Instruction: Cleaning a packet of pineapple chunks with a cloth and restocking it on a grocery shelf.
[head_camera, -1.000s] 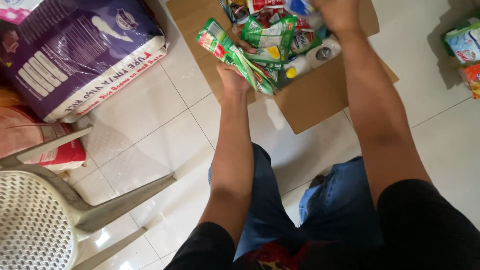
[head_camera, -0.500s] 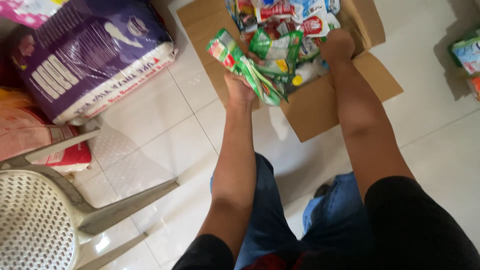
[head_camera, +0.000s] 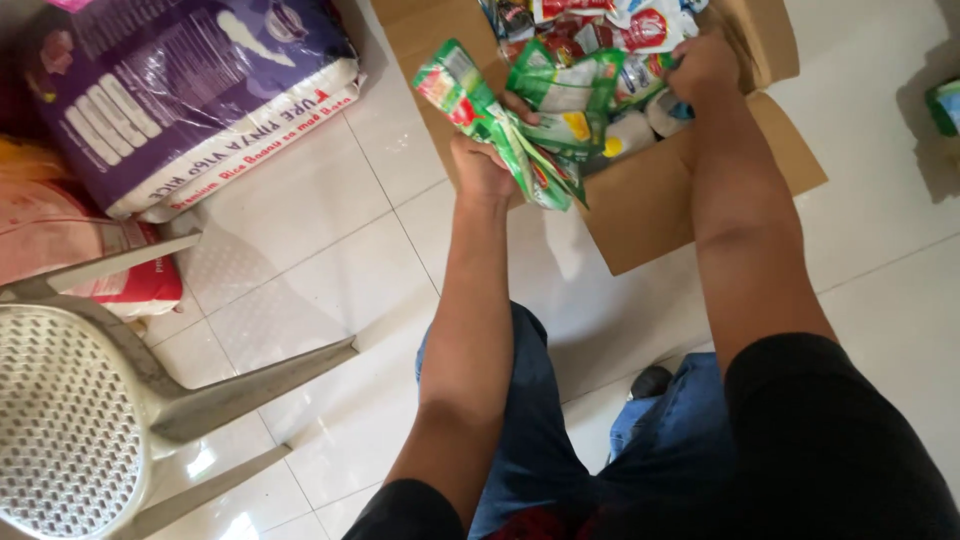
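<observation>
A fanned bunch of green sachets (head_camera: 505, 130) is held tilted over the open cardboard box (head_camera: 660, 200).

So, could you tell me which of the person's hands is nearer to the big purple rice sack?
Left. The left hand grips green sachets beside the purple rice sack; the right hand reaches into the cardboard box, farther away.

Cardboard box (head_camera: 660, 205), 1 o'clock: matt brown corrugated board, faces plain and dull. Sachets (head_camera: 500, 130) gripped in the left hand (head_camera: 485, 170), 12 o'clock: thin plastic film, green, glossy, creased. Packets (head_camera: 610, 30) within the box, under the right hand (head_camera: 705, 70): same shiny film, red and white. Rice sack (head_camera: 190, 90), 10 o'clock: purple and white plastic, slick, with wrinkles catching light. Chair (head_camera: 90, 400), 8 o'clock: moulded pale plastic, perforated seat, satin finish. Floor tiles (head_camera: 330, 270): white glazed ceramic, highly reflective. Trousers (head_camera: 540, 440), 6 o'clock: blue denim cloth, matt.
</observation>
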